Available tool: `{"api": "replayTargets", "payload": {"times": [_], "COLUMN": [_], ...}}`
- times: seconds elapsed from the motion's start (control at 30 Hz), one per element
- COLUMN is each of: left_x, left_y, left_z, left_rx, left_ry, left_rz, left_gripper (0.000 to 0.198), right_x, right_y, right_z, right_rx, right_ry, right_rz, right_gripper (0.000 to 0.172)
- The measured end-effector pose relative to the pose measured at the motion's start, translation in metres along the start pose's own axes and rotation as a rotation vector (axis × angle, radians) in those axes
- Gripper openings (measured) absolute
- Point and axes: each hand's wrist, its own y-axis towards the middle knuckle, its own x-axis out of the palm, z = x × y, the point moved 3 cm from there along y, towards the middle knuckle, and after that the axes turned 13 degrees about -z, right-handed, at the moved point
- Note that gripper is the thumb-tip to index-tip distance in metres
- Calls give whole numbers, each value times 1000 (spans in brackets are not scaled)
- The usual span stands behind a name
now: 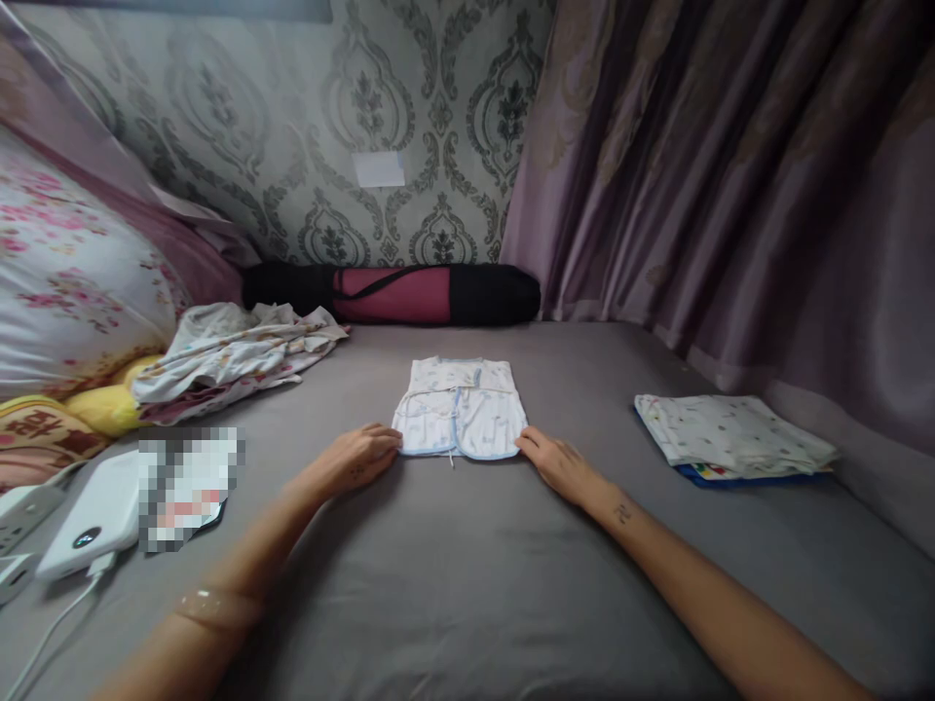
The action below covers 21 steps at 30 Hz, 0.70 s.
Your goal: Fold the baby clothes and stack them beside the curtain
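A small white baby shirt (428,414) with blue edging and a faint print lies flat on the grey sheet in front of me, its sleeves out of sight. A thin tie hangs from its lower edge. My left hand (367,456) pinches the near left corner of the shirt. At the near right corner, my right hand (551,462) grips the hem between thumb and fingers. Both hands rest low, close to the sheet.
Folded printed cloths (734,433) lie in a stack at right. Crumpled cloths (226,355) and a yellow cushion (106,409) are at left, near a white power bank (102,516) with a cable. A black and maroon roll bag (394,295) lies along the wall.
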Motion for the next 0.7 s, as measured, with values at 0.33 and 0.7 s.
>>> {"api": "replayTargets", "payload": {"times": [0.33, 0.7], "left_x": [4, 0], "left_y": [5, 19], "left_z": [-14, -25], "left_rx": [-105, -49], "left_ry": [-194, -251], "left_rz": [147, 223], "left_gripper": [27, 19], "right_x": [-10, -17], "right_y": [0, 21], "right_z": [2, 16], "right_rx": [-53, -87], "right_ry": [259, 362], "right_rz": [96, 288], "right_gripper": [42, 20]}}
